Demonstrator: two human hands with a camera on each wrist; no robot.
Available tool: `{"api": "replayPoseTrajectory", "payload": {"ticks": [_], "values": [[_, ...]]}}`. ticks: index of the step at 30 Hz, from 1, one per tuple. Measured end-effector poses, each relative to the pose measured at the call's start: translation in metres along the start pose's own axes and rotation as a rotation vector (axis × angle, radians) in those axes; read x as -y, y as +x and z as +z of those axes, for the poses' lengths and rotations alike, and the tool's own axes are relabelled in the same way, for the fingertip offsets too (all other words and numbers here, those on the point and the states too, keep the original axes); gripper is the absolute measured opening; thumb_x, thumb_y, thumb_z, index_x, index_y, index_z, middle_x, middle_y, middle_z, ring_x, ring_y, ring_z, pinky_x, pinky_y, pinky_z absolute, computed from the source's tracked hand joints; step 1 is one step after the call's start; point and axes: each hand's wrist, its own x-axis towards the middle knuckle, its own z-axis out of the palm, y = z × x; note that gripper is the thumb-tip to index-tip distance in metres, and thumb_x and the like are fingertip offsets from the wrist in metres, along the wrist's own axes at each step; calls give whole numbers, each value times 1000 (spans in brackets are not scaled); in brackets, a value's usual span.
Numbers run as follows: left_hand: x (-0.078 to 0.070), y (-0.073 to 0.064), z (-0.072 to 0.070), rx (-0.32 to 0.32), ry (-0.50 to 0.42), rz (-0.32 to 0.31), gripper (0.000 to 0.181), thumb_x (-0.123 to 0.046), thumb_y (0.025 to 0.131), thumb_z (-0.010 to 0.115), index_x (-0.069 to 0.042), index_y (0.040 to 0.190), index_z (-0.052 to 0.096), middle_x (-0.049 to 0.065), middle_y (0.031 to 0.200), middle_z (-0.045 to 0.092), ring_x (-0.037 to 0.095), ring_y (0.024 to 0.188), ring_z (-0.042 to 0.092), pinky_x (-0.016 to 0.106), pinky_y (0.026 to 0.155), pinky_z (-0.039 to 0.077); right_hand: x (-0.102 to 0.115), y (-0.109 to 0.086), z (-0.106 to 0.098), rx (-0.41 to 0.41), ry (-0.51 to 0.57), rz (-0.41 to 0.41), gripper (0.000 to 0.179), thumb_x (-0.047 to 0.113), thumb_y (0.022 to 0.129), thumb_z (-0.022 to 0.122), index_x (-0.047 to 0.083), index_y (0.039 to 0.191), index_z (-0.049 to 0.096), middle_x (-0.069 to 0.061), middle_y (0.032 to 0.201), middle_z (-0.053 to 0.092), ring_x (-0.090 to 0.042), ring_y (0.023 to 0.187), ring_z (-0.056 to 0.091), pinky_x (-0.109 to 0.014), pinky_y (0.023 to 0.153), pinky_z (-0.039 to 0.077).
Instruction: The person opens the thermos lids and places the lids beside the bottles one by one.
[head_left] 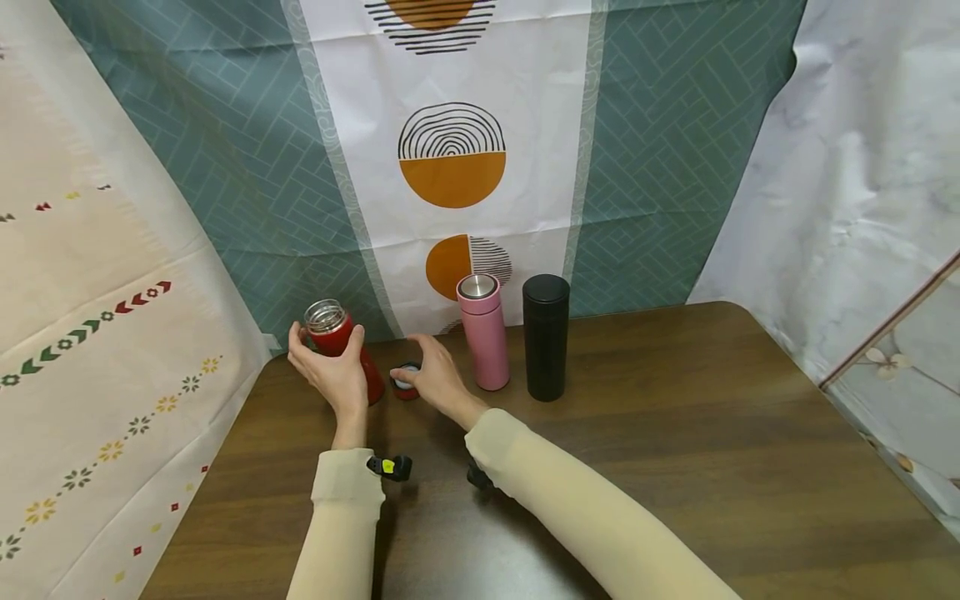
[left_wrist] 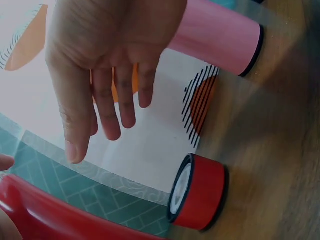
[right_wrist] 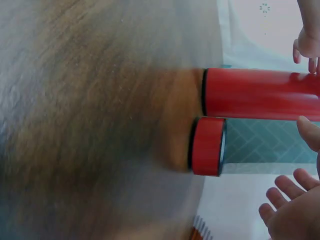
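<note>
1. Red flask (right_wrist: 260, 94): it appears to stand on the table (head_left: 675, 442), uncapped, its bare mouth (head_left: 325, 315) upward; from the middle of the head view it lies between 8 and 9 o'clock.
2. The left hand (head_left: 337, 379) grips its upper part, fingers round one side, thumb against the other.
3. The red cap (right_wrist: 207, 146) sits just beside the flask's base, at about 4 o'clock from the flask's middle, pale face up.
4. The right hand (head_left: 442, 383) is over the cap, thumb and fingers spread, pinching nothing; the left wrist view shows its fingertips clear of it.
5. From the cap, the pink flask (head_left: 487, 346) stands at 2 o'clock; the black bottle (head_left: 546, 346) is at 3 o'clock from that.
6. The step in hand looks like handling the loose cap; whether setting down or taking up, I cannot tell.
7. Recapping would call for pinching the cap's sides, turning it over and lifting toward 10 o'clock, while the left hand steadies the flask.
</note>
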Motion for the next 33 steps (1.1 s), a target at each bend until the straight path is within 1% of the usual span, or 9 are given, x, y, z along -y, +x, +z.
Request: {"api": "replayPoseTrajectory", "payload": {"ticks": [4, 8, 12, 18, 20, 23, 27, 30, 33], "values": [[-6, 1, -1, -22, 5, 68, 85, -24, 87, 85, -17, 156, 36, 5, 156, 37, 18, 145, 31, 43, 121, 25, 5, -3, -8, 30, 7, -44, 66, 29, 93, 81, 10, 150, 52, -11, 152, 53, -29, 141, 49, -45, 118, 40], [-16, 1, -1, -31, 9, 143, 83, -25, 87, 85, -15, 155, 39, 1, 156, 37, 12, 146, 30, 37, 121, 25, 12, -6, -17, 39, 7, -106, 66, 28, 93, 81, 9, 149, 53, -10, 150, 55, -28, 140, 51, -44, 117, 40], [-26, -1, -2, -21, -13, 177, 79, -24, 87, 85, -15, 153, 42, 0, 155, 38, 10, 144, 33, 35, 119, 29, 18, -9, -26, 36, 8, -168, 63, 25, 93, 81, 8, 147, 55, -10, 146, 59, -27, 137, 53, -42, 116, 41], [-44, -8, -1, 64, -83, 201, 72, -15, 89, 82, -9, 150, 44, 7, 153, 38, 28, 141, 38, 49, 112, 42, 26, -19, -42, 36, 10, -250, 60, 24, 92, 82, 8, 145, 56, -11, 143, 60, -26, 135, 55, -41, 115, 42], [-54, -13, 0, 90, -108, 212, 69, -10, 89, 81, -4, 148, 45, 12, 152, 39, 33, 139, 39, 55, 111, 42, 29, -23, -49, 24, 10, -280, 61, 23, 92, 82, 7, 145, 56, -12, 143, 61, -27, 135, 55, -42, 115, 42], [-74, -23, 0, 121, -123, 244, 63, -5, 90, 78, 3, 144, 48, 20, 149, 41, 35, 136, 41, 59, 109, 42, 32, -28, -58, 6, 5, -322, 61, 22, 92, 82, 6, 145, 56, -11, 143, 61, -27, 135, 55, -42, 115, 42], [-95, -33, -2, 163, -125, 284, 57, -3, 91, 76, 9, 141, 50, 27, 146, 43, 34, 134, 44, 49, 107, 44, 36, -34, -70, -7, 0, -365, 60, 21, 92, 81, 6, 145, 57, -11, 143, 61, -26, 134, 56, -41, 115, 43], [-101, -38, -2, 208, -137, 308, 55, -1, 92, 74, 11, 139, 50, 30, 143, 43, 34, 133, 44, 43, 112, 40, 37, -39, -79, -12, 7, -387, 59, 19, 92, 82, 6, 144, 57, -9, 142, 62, -24, 132, 56, -39, 114, 43], [-103, -41, -1, 254, -151, 314, 53, 1, 92, 73, 13, 138, 51, 30, 142, 44, 37, 135, 43, 47, 118, 35, 39, -43, -86, -17, 14, -401, 59, 18, 91, 82, 7, 144, 58, -7, 141, 62, -22, 133, 56, -38, 115, 43]]}}
